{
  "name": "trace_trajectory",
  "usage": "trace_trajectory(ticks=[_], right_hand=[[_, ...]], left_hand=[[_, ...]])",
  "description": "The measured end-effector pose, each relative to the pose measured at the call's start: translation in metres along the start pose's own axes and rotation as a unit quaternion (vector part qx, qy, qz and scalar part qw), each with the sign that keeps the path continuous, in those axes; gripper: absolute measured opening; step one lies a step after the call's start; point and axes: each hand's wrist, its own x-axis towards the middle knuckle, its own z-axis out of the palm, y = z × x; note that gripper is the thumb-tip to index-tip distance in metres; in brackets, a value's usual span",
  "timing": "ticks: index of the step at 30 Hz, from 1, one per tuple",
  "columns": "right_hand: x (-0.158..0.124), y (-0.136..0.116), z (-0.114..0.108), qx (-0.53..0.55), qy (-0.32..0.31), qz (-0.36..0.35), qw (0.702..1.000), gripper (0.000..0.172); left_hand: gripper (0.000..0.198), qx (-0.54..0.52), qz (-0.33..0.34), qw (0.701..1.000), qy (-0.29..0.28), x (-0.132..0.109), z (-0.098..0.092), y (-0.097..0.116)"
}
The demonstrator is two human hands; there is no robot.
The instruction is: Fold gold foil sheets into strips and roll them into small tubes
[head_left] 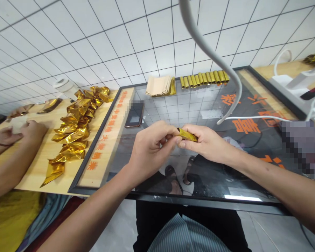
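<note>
Both hands meet above the middle of the glass table (pixel 173 105). The left hand (pixel 149 148) and right hand (pixel 207 143) pinch a gold foil roll (pixel 187 135) between their fingertips. Finished rolls (pixel 204 77) line the far edge beside a paper stack (pixel 159 85). A phone (pixel 134 114) lies near the left edge. Loose foils (pixel 76 129) cover the wooden bench (pixel 39 168) where another person's hands (pixel 18 131) rest. A white cable (pixel 212 52) hangs overhead; a tiled wall (pixel 94 42) stands behind.

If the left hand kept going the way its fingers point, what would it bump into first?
The left hand points right, at the gold foil roll it already pinches. Just beyond that is the right hand, which holds the roll's other end. They look almost touching, though depth is hard to judge.
</note>
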Motion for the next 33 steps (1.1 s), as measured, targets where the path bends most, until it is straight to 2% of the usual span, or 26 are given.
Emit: trace_trajectory(ticks=[5,9,14,18,20,23,26,28,30,32,33], right_hand=[[0.0,-0.001,0.0,0.011,-0.015,0.013,1.0,0.035],[-0.001,0.001,-0.001,0.018,-0.021,0.009,1.0,0.033],[-0.001,0.001,-0.002,0.026,-0.012,0.008,1.0,0.036],[-0.001,0.001,-0.002,0.039,-0.009,0.001,0.999,0.019],[-0.001,0.002,-0.001,0.035,0.012,-0.005,0.999,0.014],[0.0,0.003,-0.003,0.026,0.026,-0.011,0.999,0.018],[0.0,0.002,-0.007,0.035,-0.009,0.008,0.999,0.024],[0.0,0.001,-0.009,0.043,-0.04,0.024,0.998,0.028],[0.0,0.002,-0.01,0.049,-0.064,0.039,0.996,0.034],[0.0,0.004,-0.009,0.053,-0.075,0.051,0.994,0.038],[0.0,0.005,-0.009,0.056,-0.08,0.056,0.994,0.039]], left_hand=[[0.015,0.007,0.017,1.0,-0.009,-0.002,0.0,0.001],[0.016,0.003,0.029,1.0,0.009,-0.006,0.001,-0.001],[0.013,-0.013,-0.018,0.999,0.029,-0.006,0.002,-0.001],[0.017,-0.015,-0.02,0.999,0.045,-0.006,0.003,0.0],[0.017,-0.014,-0.046,0.997,0.064,-0.007,0.004,0.001],[0.013,-0.046,-0.105,0.99,0.077,-0.008,0.004,0.001],[0.014,-0.1,-0.141,0.981,0.086,-0.006,-0.004,-0.002],[0.015,-0.093,-0.127,0.985,0.068,-0.001,-0.013,-0.006],[0.009,-0.047,-0.083,0.995,0.026,0.005,-0.024,-0.009],[0.005,0.014,-0.022,0.999,-0.043,0.012,-0.034,-0.011],[0.01,0.037,-0.001,0.997,-0.074,0.015,-0.038,-0.011]])
